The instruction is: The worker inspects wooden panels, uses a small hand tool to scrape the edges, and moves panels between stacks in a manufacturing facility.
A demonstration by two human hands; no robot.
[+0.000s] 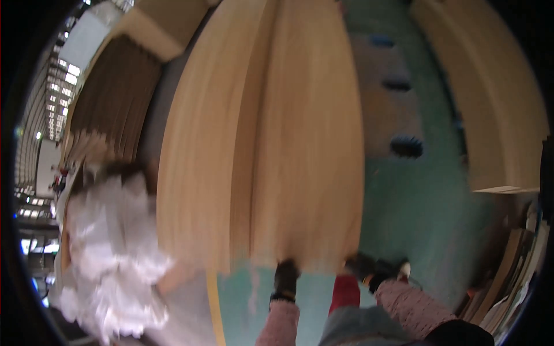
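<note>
A long light-brown wooden panel (309, 144) stretches away in front of me, its near end between my two gloved hands. My left hand (287, 272), in a dark glove, grips the near edge, and its fingertips are blurred against the wood. At the near right corner my right hand (361, 265), also dark-gloved, holds the same panel, with its fingers partly hidden. Directly left of it lies a similar wooden panel (196, 155), at a lower or stepped level along a dark seam. Motion smears the near ends of both.
Crumpled white plastic wrapping (115, 259) is heaped at the left, before a stack of brown sheets (112, 86). A pallet with dark openings (407, 147) lies right of the panels on the green floor (427, 219). Another board stack (490, 104) stands far right. Upright boards (502, 277) lean at the near right.
</note>
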